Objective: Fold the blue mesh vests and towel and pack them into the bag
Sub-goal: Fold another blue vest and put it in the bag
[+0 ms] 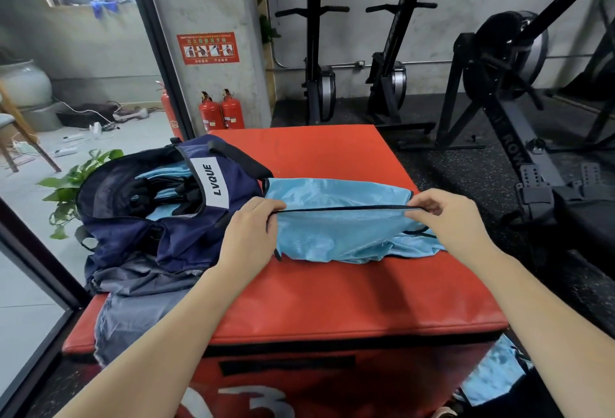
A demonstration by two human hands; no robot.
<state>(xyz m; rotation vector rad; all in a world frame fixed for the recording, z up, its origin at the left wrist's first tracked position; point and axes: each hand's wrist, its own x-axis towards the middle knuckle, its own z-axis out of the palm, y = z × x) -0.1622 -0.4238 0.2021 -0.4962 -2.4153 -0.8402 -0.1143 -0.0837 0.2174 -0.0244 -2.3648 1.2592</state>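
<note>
While the blue vest (336,224) lies near the red box's (332,291) far edge, I see both hands pinching its black trim. The left hand (248,234) grips beside the open navy bag (173,218), the right hand (449,218) at the right edge.

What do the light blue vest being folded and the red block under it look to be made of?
Blue vest: thin synthetic fabric, probably polyester mesh, with a slight sheen, a fine weave, soft wrinkles and black edge binding.
Red block: likely padded foam under vinyl or a similar coated cover, with a smooth, faintly glossy skin, stitched seams and a softly rounded edge.

"lvque" on the navy bag's white label (213,181), "3" on the red box front (266,401)
</note>
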